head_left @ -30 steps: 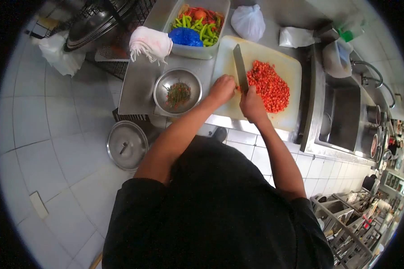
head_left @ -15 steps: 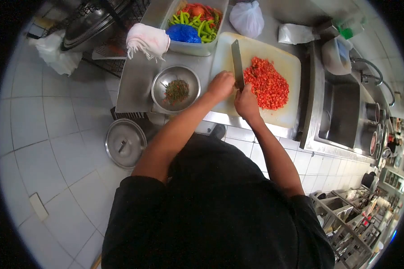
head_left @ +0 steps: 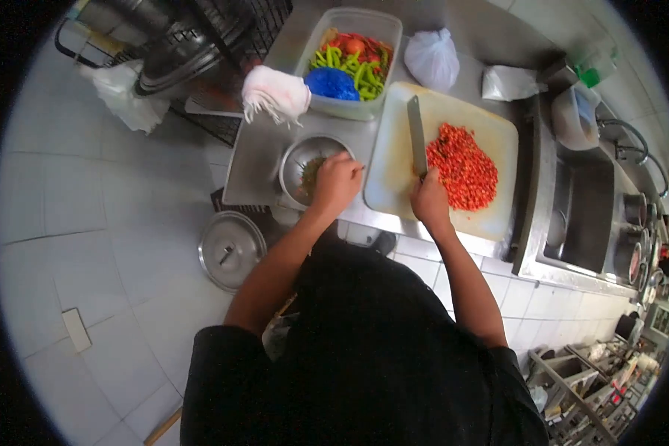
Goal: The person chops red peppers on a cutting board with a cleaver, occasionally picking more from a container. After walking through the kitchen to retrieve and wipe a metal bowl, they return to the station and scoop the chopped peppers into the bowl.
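Observation:
My right hand [head_left: 430, 199] is closed around the handle of a kitchen knife [head_left: 417, 134], whose long blade points away from me over the white cutting board [head_left: 394, 189]. Right of the blade lies a heap of chopped red chili [head_left: 462, 167]. Over the right rim of a steel bowl [head_left: 285, 175] is my left hand [head_left: 338, 183], its fingers drawn together. A small dark bit shows at its fingertips, too small to name. Inside the bowl are green stems and scraps [head_left: 310, 177], partly covered by the hand.
A plastic tub [head_left: 357, 108] holds green and red peppers and a blue bag [head_left: 333, 84]. Nearby are a white cloth [head_left: 275, 91] and a tied white bag [head_left: 432, 59]. At right is a sink [head_left: 581, 212]; a pot lid [head_left: 232, 251] sits low at left.
My left hand has left the knife's side and moved left to the bowl. My right hand still holds the knife over the board. The whole view has shifted slightly.

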Demonstrator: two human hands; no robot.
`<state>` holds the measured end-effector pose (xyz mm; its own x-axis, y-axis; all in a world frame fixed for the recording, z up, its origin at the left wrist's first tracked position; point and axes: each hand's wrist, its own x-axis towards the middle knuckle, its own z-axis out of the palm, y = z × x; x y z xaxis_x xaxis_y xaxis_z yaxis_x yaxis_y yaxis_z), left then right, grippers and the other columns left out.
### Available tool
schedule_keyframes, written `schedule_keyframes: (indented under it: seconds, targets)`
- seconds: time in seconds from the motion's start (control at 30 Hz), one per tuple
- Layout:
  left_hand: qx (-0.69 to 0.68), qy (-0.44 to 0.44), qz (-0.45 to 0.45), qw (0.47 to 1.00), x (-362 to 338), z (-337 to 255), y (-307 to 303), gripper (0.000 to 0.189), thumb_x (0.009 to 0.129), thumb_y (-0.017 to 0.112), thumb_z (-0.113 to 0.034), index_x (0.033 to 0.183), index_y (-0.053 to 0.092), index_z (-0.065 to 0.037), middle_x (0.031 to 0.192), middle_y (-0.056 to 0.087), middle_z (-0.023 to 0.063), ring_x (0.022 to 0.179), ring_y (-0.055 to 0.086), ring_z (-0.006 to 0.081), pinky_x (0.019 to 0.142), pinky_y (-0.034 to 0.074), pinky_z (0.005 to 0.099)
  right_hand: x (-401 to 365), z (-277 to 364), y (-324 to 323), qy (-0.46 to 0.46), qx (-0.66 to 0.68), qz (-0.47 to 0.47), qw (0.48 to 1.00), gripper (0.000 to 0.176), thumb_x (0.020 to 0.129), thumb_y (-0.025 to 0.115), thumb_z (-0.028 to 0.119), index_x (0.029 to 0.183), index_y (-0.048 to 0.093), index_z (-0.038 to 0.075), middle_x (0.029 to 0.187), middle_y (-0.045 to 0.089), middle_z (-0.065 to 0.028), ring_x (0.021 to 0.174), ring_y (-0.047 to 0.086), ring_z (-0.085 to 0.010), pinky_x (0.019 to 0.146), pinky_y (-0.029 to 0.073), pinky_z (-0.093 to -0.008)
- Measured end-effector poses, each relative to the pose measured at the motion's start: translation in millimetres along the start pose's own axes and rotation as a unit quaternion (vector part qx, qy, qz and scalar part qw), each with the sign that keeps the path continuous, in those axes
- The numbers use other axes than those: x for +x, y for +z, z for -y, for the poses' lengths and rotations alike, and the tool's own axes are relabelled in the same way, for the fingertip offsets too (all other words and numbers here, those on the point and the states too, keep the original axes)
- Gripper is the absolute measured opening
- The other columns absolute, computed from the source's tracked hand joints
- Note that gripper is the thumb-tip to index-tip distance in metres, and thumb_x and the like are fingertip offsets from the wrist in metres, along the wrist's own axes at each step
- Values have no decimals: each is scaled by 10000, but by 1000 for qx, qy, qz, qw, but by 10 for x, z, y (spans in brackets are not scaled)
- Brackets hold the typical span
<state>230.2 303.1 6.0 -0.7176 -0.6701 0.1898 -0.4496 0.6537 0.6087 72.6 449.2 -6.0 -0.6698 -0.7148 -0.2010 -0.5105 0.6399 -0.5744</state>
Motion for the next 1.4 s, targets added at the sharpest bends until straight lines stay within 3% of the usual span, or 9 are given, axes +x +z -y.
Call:
schedule_keyframes:
  seconds: [0.13, 0.27, 0.47, 0.6, 0.67, 0.77, 0.87, 1.1, 1.4]
  targets:
    - [60, -87, -18, 994, -245, 249, -361, 187, 737, 694, -140, 869, 675, -10, 857, 605, 133, 858, 580, 317, 758, 467, 404, -17, -31, 26, -5, 21, -8, 1000, 235, 859, 443, 122, 1000, 361, -46, 771, 587, -339, 732, 594, -492, 670, 463, -567]
    - [55, -84, -50, 994, -115, 218, -469, 227, 755, 697, -157, 915, 668, 1, 909, 612, 142, 896, 582, 319, 779, 466, 405, -16, -4, 23, 2, 37, -10, 999, 234, 865, 444, 127, 997, 367, -50, 735, 583, -331, 715, 593, -485, 655, 462, -562]
    - [-22, 51, -103, 993, 1043, 21, -447, 211, 764, 692, -153, 913, 670, -5, 910, 614, 158, 855, 594, 333, 775, 468, 406, -47, 77, 7, 30, -2, -12, 999, 204, 879, 444, 138, 964, 366, -30, 702, 585, -321, 671, 593, -483, 612, 465, -561]
    - [23, 51, -124, 991, 2117, 231, -198, 168, 775, 656, -143, 899, 679, -32, 942, 622, 166, 856, 593, 348, 770, 465, 424, -55, 95, 51, 40, -17, -19, 999, 174, 888, 433, 133, 942, 368, -19, 679, 585, -314, 648, 598, -478, 587, 474, -560]
    - [108, 1, -4, 994, 2700, 345, -150, 172, 772, 588, -106, 887, 688, -27, 980, 622, 210, 921, 596, 370, 802, 481, 449, -61, 135, 30, 53, -14, -13, 998, 174, 889, 433, 136, 939, 370, -19, 672, 583, -312, 643, 599, -475, 587, 475, -558]
    - [88, -22, 18, 996, 3220, 523, 17, 204, 785, 555, -117, 914, 688, -34, 1037, 619, 221, 958, 601, 371, 819, 493, 453, -71, 153, 29, 78, -23, -1, 997, 185, 891, 436, 144, 955, 374, -18, 670, 582, -310, 640, 598, -472, 585, 473, -555]
    - [217, -6, 58, 974, 3627, 827, 288, 202, 806, 581, -120, 973, 695, -116, 1130, 603, 152, 1063, 575, 324, 921, 462, 414, -83, 144, 33, 80, -14, -3, 997, 187, 893, 433, 142, 977, 377, -15, 668, 583, -304, 632, 595, -471, 578, 471, -553]
    - [306, 49, 131, 942, 3660, 718, 240, 259, 862, 459, -118, 1004, 635, 8, 1110, 609, 201, 1048, 583, 381, 874, 479, 478, -79, 204, 2, 93, -22, 6, 995, 196, 895, 438, 140, 992, 373, -17, 641, 580, -278, 616, 588, -462, 572, 467, -546]
    - [333, 79, 165, 925, 3906, 973, 418, 213, 824, 567, -156, 988, 661, -58, 1054, 637, 170, 1004, 605, 341, 844, 489, 455, -266, 23, 10, 101, 24, -54, 993, 209, 908, 492, 170, 952, 369, 7, 663, 586, -275, 631, 591, -456, 576, 469, -550]
